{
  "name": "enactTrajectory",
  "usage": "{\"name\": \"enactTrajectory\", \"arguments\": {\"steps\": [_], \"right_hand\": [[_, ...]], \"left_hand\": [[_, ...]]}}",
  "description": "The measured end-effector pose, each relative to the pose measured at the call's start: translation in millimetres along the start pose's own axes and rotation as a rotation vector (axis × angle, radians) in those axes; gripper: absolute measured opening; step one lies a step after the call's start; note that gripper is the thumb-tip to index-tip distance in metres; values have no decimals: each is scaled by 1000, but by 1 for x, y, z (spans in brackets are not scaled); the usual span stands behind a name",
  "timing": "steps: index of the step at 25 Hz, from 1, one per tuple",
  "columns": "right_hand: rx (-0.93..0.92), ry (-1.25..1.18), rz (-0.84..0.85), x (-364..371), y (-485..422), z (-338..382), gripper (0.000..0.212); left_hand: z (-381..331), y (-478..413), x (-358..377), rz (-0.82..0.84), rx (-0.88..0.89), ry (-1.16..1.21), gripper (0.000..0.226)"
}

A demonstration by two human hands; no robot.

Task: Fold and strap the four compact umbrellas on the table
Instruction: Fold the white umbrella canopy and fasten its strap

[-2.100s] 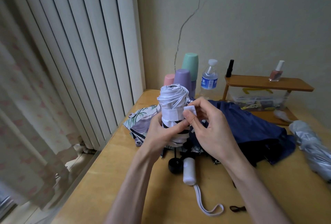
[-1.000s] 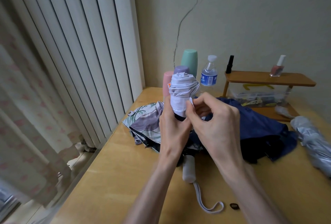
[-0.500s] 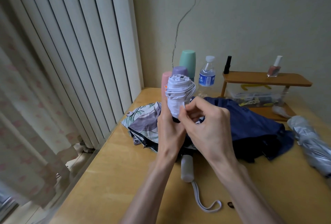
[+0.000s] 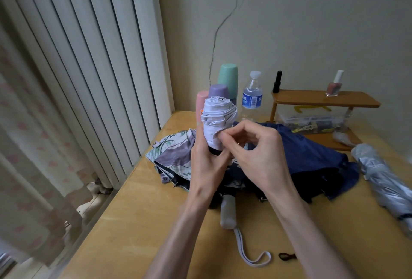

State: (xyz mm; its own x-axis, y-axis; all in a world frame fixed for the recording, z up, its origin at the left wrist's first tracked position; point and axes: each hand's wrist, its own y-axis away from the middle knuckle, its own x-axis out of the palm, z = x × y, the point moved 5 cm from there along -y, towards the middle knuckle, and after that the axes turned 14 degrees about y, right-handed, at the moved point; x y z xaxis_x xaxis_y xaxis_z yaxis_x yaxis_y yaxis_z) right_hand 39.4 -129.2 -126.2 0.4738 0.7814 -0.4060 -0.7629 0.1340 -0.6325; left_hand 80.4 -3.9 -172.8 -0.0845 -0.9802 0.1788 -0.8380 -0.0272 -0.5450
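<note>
Two bare hands in shot, left hand (image 4: 206, 167) and right hand (image 4: 260, 156); slim build, long fingers, nails short and plain where visible; knuckles and tendon ridges stand out on the back of the right hand. Left forearm (image 4: 178, 234) and right forearm (image 4: 312, 234) bare right down to the bottom frame edge; lean, wrist bones showing; wide-angle lens broadens both toward the bottom. Rest of the person out of view.

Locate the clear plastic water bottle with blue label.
Head view, back centre: the clear plastic water bottle stands by the wall, between the mint green cup and the wooden shelf.
</note>
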Motion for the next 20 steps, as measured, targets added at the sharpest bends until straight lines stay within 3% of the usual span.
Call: {"name": "enactTrajectory", "arguments": {"steps": [2,6,7,9,11,15,20], "right_hand": [[67,-31,-26,-1,-2,-8,18],[193,-20,76,3,-5,-30,68],[197,-77,138,4,-6,-33,69],[181,-185,244,7,-5,-34,47],[155,-177,231,6,-4,-32,35],[136,-86,142,8,-2,-28,36],[163,-296,362,13,-2,-22,35]], "left_hand": [[2,-2,1,28,-3,22,47],[4,-3,1,106,17,1,47],[3,-3,2,129,20,-3,46],[2,-3,3,175,25,-10,44],[-2,-2,5,213,34,-33,43],[-5,-3,2,234,13,-54,37],[-9,-4,-9,211,-173,-5,24]]}}
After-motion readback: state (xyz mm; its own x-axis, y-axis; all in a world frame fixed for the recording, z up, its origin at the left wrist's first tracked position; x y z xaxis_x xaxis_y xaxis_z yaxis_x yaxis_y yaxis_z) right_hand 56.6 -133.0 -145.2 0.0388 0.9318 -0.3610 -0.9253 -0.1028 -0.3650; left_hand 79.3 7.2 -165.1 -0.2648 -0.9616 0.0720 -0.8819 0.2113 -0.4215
